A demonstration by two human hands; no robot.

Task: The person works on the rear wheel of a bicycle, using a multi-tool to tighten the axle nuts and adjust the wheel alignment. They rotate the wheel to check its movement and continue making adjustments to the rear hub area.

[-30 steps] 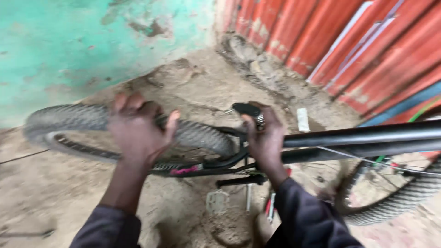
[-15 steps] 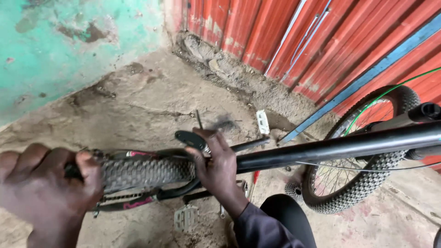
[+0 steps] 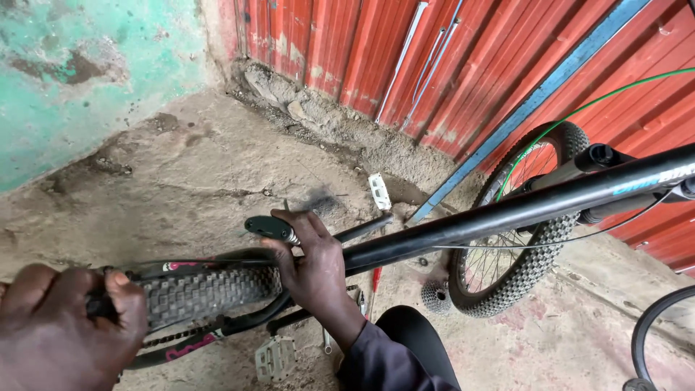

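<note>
Head view, looking down on an upturned bicycle in a yard of bare concrete floor (image 3: 181,166), bounded by a red corrugated metal wall (image 3: 463,65) and a flaking green plaster wall (image 3: 72,80). The black frame tube (image 3: 507,213) runs from lower left up to the right edge; it is rigid and smooth, and judged the soundest place to take the weight of the machine, which looks moderately heavy and awkward rather than fragile. Behind the tube stands the front wheel (image 3: 521,217) with its knobby tyre, thin spokes and a green cable arcing over it. The rear wheel tyre (image 3: 210,293) lies at lower left, its rubber tread firm and grippy, likely to yield a little under pressure; it offers a secure hold, unlike the spokes. The left hand (image 3: 65,333) is wrapped around this tyre at the frame's edge, fingers curled and pressed together. The right hand (image 3: 315,268) rests on the frame near the black saddle (image 3: 269,228), fingers closed about the tubing. A loose sprocket cluster (image 3: 436,295) and a pedal (image 3: 275,358) lie on the floor.
</note>
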